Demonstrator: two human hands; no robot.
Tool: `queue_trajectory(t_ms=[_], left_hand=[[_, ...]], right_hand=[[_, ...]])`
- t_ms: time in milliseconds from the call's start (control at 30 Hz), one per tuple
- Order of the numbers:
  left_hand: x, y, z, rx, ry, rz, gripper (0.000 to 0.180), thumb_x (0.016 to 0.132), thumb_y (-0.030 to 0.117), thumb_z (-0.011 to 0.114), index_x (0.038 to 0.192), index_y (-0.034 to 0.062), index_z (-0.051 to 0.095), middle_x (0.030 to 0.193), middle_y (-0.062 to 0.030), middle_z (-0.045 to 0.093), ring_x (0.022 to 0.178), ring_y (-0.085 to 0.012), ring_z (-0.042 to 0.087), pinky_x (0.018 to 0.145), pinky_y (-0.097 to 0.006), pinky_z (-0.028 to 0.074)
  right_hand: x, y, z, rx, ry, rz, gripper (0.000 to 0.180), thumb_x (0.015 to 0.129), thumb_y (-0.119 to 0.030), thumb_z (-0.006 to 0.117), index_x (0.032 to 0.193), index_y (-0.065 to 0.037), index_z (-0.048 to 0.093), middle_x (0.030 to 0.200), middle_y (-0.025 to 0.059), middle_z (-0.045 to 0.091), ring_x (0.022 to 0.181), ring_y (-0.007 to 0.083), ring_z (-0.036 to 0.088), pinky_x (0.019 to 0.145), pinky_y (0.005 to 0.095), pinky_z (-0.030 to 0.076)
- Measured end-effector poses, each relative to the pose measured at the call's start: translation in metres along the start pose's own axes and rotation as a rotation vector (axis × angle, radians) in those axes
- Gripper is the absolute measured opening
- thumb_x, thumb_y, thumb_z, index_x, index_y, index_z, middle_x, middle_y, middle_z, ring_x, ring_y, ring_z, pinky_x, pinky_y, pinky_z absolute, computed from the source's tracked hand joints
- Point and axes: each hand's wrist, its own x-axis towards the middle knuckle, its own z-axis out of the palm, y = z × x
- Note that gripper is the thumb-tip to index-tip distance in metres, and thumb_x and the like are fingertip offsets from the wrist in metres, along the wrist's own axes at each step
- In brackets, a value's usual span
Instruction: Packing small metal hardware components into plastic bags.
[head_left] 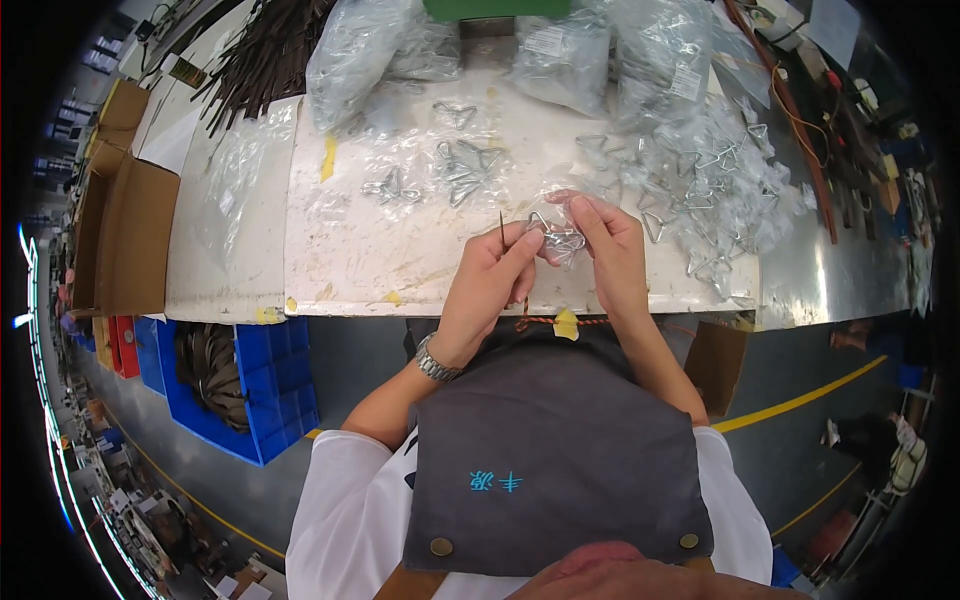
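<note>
Metal rings (566, 241) sit inside a small clear plastic bag (574, 256) between the person's two hands, just over the front part of the white worktable (370, 262). Left hand (492, 273) is clamped on the bag's left side, thumb against forefinger, and also holds a thin pointed stick (502, 228) that juts up beside the thumb. Right hand (617, 252) pinches the bag's right side between thumb and fingers. A metal-band wristwatch (437, 359) circles the left wrist.

Ahead of the hands, bagged triangular rings (462, 172) lie in a loose group; to the right spreads a larger heap of similar bagged rings (715, 190). Bulky clear bags (565, 65) stand along the back, with dark strips (265, 65) at the far left. A twisted orange cord (590, 321) runs along the top of the grey apron (560, 420), under the table edge.
</note>
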Motion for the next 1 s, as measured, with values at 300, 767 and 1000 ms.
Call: queue_trajectory(t_ms=[300, 767, 1000], left_hand=[[-0.006, 0.015, -0.008, 0.206, -0.029, -0.087, 0.026, 0.105, 0.025, 0.069, 0.107, 0.0001, 0.078, 0.077, 0.0071, 0.062, 0.058, 0.0001, 0.040, 0.052, -0.019, 0.031], [-0.002, 0.001, -0.007, -0.029, 0.072, -0.098, 0.023, 0.104, 0.022, 0.070, 0.100, 0.0006, 0.077, 0.059, 0.0074, 0.051, 0.050, -0.0006, 0.039, 0.047, -0.021, 0.026], [0.000, -0.004, 0.005, 0.021, 0.147, -0.015, 0.025, 0.103, 0.022, 0.072, 0.094, -0.0010, 0.078, 0.059, 0.0048, 0.055, 0.050, -0.0015, 0.040, 0.047, -0.022, 0.028]], right_hand=[[-0.005, -0.008, 0.005, -0.231, 0.153, -0.172, 0.032, 0.111, -0.023, 0.060, 0.123, 0.003, 0.075, 0.089, -0.0010, 0.069, 0.077, 0.0030, 0.056, 0.070, 0.0209, 0.046], [-0.004, -0.009, 0.011, 0.008, -0.016, -0.063, 0.030, 0.109, -0.019, 0.061, 0.130, 0.002, 0.070, 0.113, 0.0111, 0.078, 0.086, 0.0079, 0.065, 0.080, 0.0247, 0.052], [-0.008, 0.002, 0.017, 0.130, -0.045, 0.031, 0.017, 0.107, -0.012, 0.064, 0.116, 0.002, 0.068, 0.119, 0.0137, 0.078, 0.101, 0.0109, 0.071, 0.080, 0.0236, 0.053]])
